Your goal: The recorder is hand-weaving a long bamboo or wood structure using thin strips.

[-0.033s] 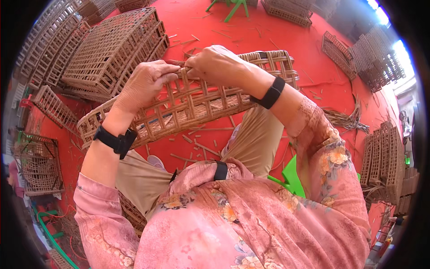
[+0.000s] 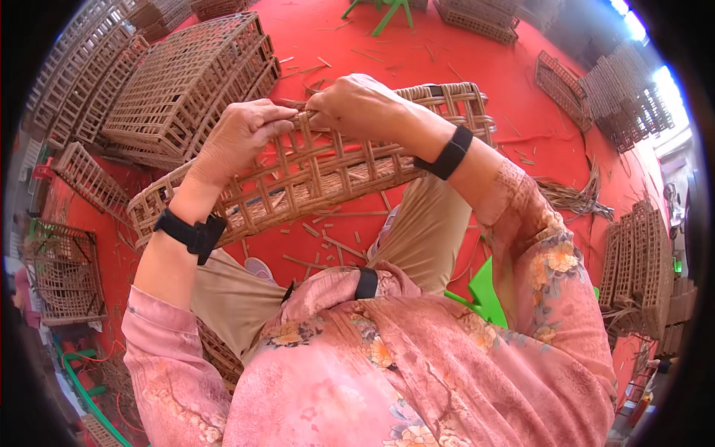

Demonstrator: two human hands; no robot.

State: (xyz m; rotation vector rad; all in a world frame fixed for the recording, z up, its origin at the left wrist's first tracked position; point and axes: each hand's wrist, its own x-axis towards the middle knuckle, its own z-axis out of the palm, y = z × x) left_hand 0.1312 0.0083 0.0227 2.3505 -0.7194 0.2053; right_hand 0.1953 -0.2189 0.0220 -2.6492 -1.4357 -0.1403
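The left hand (image 2: 242, 140) is narrowed, thumb and fingers pinching the far rim of a woven basket (image 2: 328, 194). Just beside it, the right hand (image 2: 359, 108) curls closed on the same rim. The basket sits tilted by the knees (image 2: 436, 205), above the red floor (image 2: 514, 89).

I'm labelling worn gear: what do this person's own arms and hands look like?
The left hand and right hand are ungloved. The black left wristband carries a chunky dark piece; the right wristband is black too. The left sleeve and right sleeve are pink, printed with branches and pale orange flowers.
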